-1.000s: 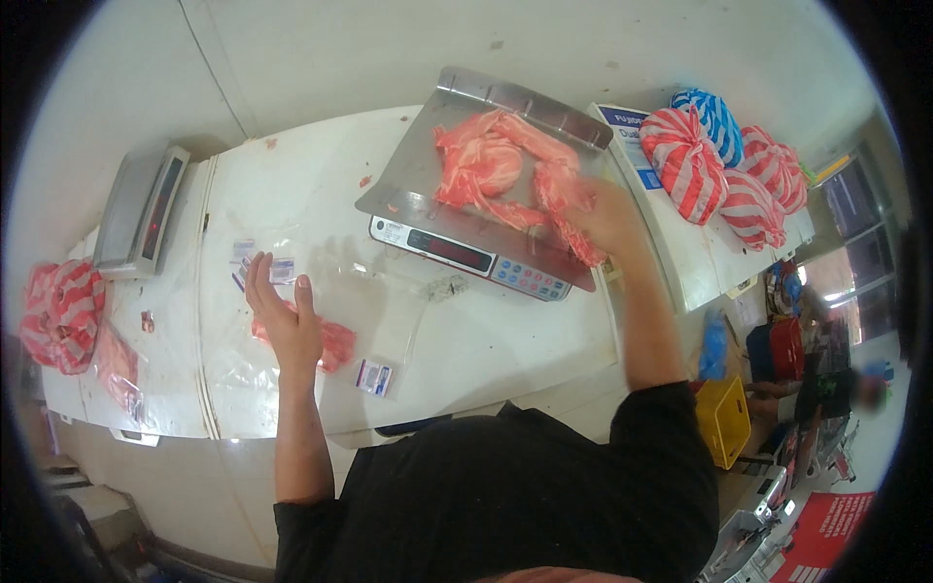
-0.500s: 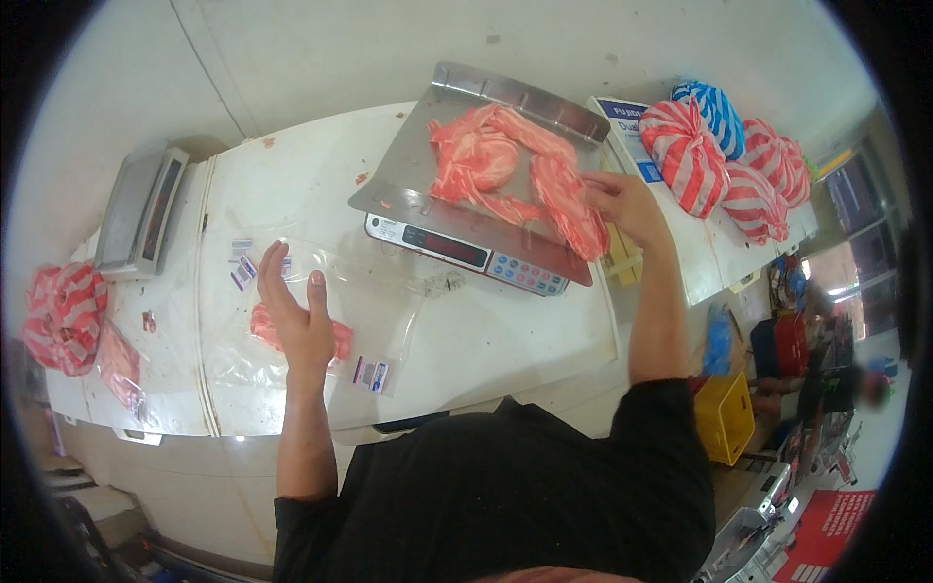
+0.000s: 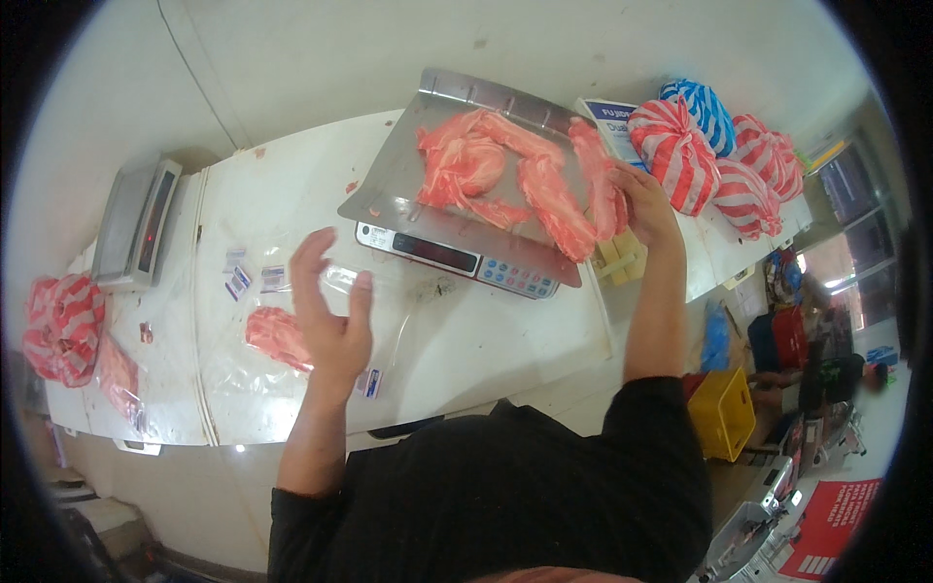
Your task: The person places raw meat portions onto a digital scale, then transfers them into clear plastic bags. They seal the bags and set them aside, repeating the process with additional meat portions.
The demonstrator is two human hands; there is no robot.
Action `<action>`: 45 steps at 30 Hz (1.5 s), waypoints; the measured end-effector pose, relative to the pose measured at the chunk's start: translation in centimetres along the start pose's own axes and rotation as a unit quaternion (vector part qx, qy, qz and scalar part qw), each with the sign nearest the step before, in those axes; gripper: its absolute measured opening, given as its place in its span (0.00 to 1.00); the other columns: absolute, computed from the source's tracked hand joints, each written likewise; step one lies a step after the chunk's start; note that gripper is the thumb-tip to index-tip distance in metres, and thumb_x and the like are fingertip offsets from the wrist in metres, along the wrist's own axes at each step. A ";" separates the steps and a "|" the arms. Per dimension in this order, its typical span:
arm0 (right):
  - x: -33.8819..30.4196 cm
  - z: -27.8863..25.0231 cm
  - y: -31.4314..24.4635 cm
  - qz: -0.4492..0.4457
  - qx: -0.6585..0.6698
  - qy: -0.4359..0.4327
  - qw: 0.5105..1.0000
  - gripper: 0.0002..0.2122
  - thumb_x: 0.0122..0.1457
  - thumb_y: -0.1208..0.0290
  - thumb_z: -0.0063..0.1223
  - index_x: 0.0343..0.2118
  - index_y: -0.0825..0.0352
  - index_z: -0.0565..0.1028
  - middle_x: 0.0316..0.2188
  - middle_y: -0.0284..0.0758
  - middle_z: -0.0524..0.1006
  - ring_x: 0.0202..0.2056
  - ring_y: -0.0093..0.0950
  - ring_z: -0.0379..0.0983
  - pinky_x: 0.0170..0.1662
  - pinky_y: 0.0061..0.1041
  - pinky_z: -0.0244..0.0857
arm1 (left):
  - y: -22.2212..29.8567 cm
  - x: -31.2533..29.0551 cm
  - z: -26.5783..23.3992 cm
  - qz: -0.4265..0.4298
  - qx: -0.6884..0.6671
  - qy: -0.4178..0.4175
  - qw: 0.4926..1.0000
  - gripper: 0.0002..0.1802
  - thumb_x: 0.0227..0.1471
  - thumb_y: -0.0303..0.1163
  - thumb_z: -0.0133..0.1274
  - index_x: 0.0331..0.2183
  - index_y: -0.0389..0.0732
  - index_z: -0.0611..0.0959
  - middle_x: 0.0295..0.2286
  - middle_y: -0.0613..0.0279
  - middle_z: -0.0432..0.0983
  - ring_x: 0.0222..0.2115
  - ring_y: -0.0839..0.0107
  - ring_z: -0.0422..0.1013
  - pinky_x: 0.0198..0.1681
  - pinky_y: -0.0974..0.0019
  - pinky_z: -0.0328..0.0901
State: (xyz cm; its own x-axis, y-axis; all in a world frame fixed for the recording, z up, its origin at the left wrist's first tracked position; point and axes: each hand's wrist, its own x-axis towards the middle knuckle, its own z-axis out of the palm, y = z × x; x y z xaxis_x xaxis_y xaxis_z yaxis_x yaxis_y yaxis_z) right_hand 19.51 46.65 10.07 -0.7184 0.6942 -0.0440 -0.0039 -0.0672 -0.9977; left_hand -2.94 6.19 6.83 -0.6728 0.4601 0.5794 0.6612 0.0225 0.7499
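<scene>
A metal scale pan (image 3: 389, 185) carries several pieces of raw pink meat (image 3: 466, 165) on top of a digital scale (image 3: 423, 251). At the pan's right edge my right hand (image 3: 643, 206) is closed on a long strip of raw meat (image 3: 598, 180), lifted apart from the other pieces. My left hand (image 3: 335, 316) hovers over the table with fingers spread and nothing in it. Beside and below it, a piece of meat (image 3: 277, 335) lies on or inside a clear plastic bag (image 3: 389, 325); which, I cannot tell. Small printed labels (image 3: 238, 283) lie near that bag.
Red-and-white striped bags (image 3: 675, 155) and a blue-striped one (image 3: 705, 112) stand to the right by a box (image 3: 614, 131). On the left are a second scale (image 3: 136, 223), another striped bag (image 3: 63, 330) and bagged meat (image 3: 119, 374). A yellow crate (image 3: 724, 416) and a person (image 3: 826, 384) appear at right.
My right hand has taken hold of the strip of meat and drawn it away from the others to the right. My left hand has shifted right, uncovering more of the meat by the bag.
</scene>
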 end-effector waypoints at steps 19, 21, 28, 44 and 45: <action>-1.5 1.7 1.8 -0.257 0.143 0.145 0.945 0.25 0.69 0.74 0.51 0.67 0.66 0.61 0.59 0.40 0.72 0.54 0.32 0.73 0.58 0.35 0.71 | 4.7 6.4 22.5 0.156 0.022 -0.424 0.892 0.28 0.55 0.35 0.59 0.56 0.38 0.78 0.59 0.50 0.71 0.62 0.52 0.64 0.65 0.45 0.59; -2.1 0.9 1.8 -0.307 0.132 0.212 0.918 0.23 0.69 0.77 0.46 0.67 0.67 0.62 0.58 0.38 0.73 0.55 0.31 0.74 0.58 0.34 0.70 | 4.8 5.8 22.6 0.203 0.107 -0.440 0.868 0.26 0.57 0.37 0.58 0.56 0.40 0.80 0.58 0.53 0.72 0.61 0.55 0.66 0.65 0.48 0.60; -6.5 2.1 -1.8 -0.295 0.142 0.148 0.933 0.27 0.70 0.71 0.54 0.69 0.65 0.59 0.60 0.37 0.71 0.58 0.28 0.71 0.59 0.29 0.69 | 7.2 7.8 19.7 0.029 -0.085 -0.480 0.872 0.26 0.66 0.48 0.50 0.57 0.41 0.79 0.59 0.52 0.72 0.60 0.63 0.68 0.62 0.54 0.65; -11.1 26.1 4.2 -0.250 -0.273 -0.095 0.924 0.27 0.49 0.72 0.72 0.52 0.69 0.72 0.44 0.42 0.75 0.44 0.39 0.74 0.49 0.36 0.69 | 1.9 -1.4 4.8 -0.247 -0.585 0.084 0.768 0.23 0.73 0.40 0.42 0.62 0.40 0.68 0.53 0.54 0.73 0.49 0.63 0.74 0.51 0.59 0.74; -10.9 26.6 4.6 -0.222 -0.243 -0.133 0.935 0.26 0.49 0.72 0.72 0.51 0.69 0.72 0.43 0.41 0.76 0.43 0.37 0.75 0.49 0.34 0.70 | 1.2 -2.3 4.3 -0.235 -0.562 0.092 0.788 0.23 0.73 0.38 0.41 0.63 0.38 0.67 0.56 0.52 0.71 0.53 0.60 0.73 0.54 0.55 0.73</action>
State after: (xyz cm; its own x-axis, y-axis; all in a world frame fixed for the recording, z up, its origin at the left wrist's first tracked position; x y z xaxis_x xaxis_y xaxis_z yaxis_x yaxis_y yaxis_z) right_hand 8.83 19.66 7.29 -0.8691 0.3687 0.3299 -0.0730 0.5639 -0.8226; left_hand 0.84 8.93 5.05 -0.8604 0.4968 0.1133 -0.3170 -0.6960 0.6442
